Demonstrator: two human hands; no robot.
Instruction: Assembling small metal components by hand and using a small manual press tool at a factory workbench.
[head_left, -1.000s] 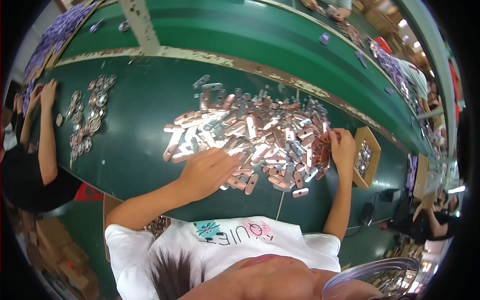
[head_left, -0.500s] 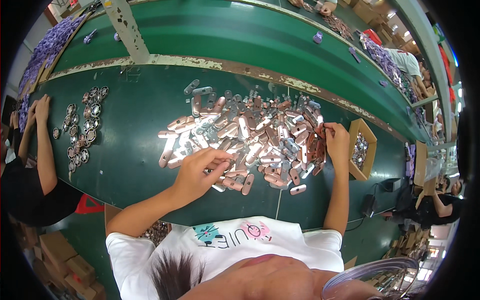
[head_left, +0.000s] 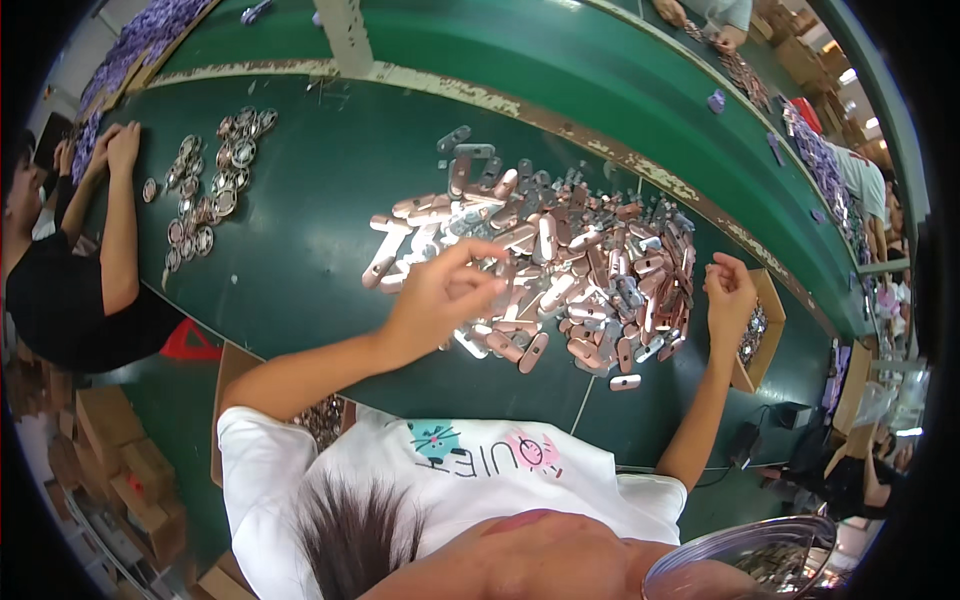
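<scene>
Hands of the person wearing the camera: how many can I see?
2. The left hand is over the left part of a heap of shiny pieces; the right hand is to its right, beside an open box. Neither is hidden.

You have bright, even light on the counter [head_left: 320,150]. Around its middle, the pieces [head_left: 547,240] throw back white glare, and a soft sheen lies to their left. Its far edge bows with your wide lens, and the view's corners are black. Beyond its far right corner, small lamps [head_left: 848,76] burn white; past its near left corner, boxes [head_left: 105,420] look dimmer and soft.
</scene>
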